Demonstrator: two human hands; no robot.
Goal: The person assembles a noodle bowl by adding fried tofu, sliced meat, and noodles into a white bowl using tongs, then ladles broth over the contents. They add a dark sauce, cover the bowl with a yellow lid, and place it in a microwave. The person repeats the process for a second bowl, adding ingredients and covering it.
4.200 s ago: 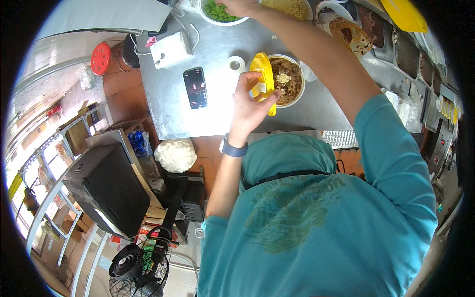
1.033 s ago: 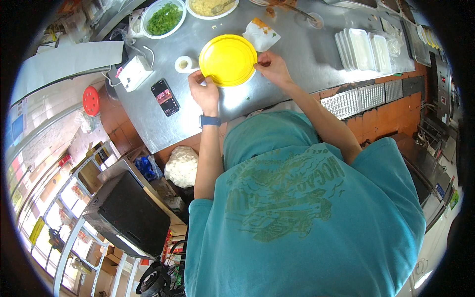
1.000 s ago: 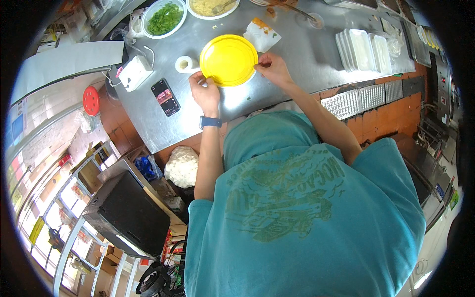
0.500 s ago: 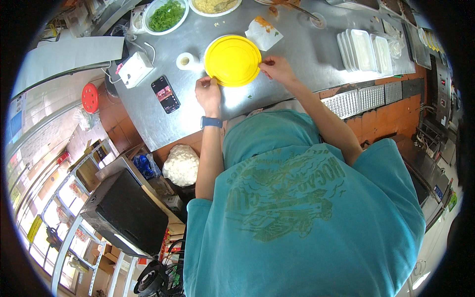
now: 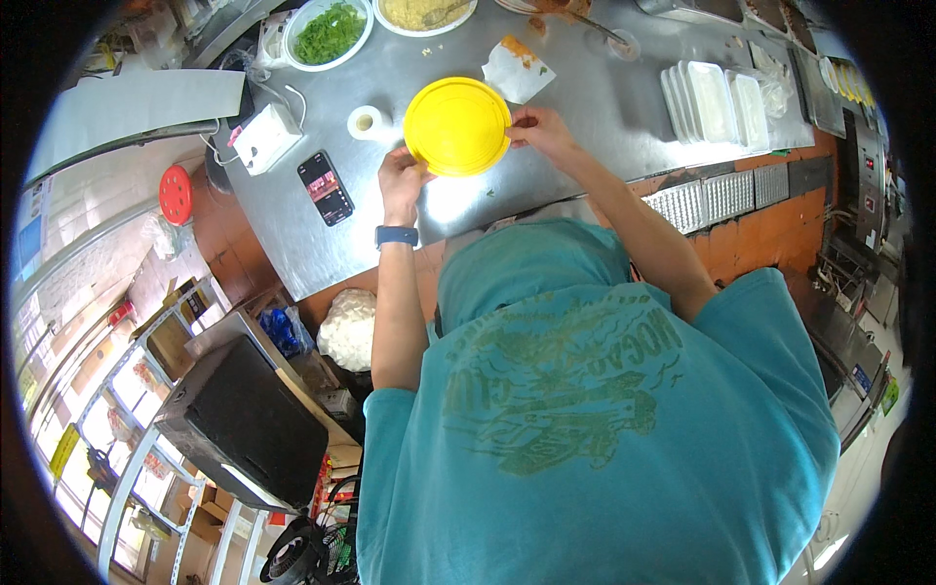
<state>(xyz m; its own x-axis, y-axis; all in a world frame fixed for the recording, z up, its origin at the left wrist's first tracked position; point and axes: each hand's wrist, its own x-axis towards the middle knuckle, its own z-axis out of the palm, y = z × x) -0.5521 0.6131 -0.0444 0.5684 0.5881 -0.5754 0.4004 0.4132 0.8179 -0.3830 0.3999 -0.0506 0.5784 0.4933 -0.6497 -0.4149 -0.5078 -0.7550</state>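
A round yellow lid (image 5: pixel 457 127) with ringed ridges faces up at the near middle of the steel table. My left hand (image 5: pixel 400 185), below a dark blue wristband, pinches its lower left rim. On the right rim, the fingers of my right hand (image 5: pixel 542 134) are closed too. What lies under the lid is hidden. Just beyond my right hand is a white paper (image 5: pixel 517 70) with orange stains. A white roll (image 5: pixel 366 123) stands to the left of the lid.
A phone (image 5: pixel 325 188) with a lit screen and a white power strip (image 5: pixel 270 136) lie at left. Bowls of chopped greens (image 5: pixel 332 34) and a pale yellow food (image 5: pixel 419 12) stand at the far side. Stacked white trays (image 5: pixel 706 102) are at right.
The yellow lid has come slightly nearer to me. My left hand has shifted a little left, and its fingers now overlap the rim more. My right hand has barely moved.
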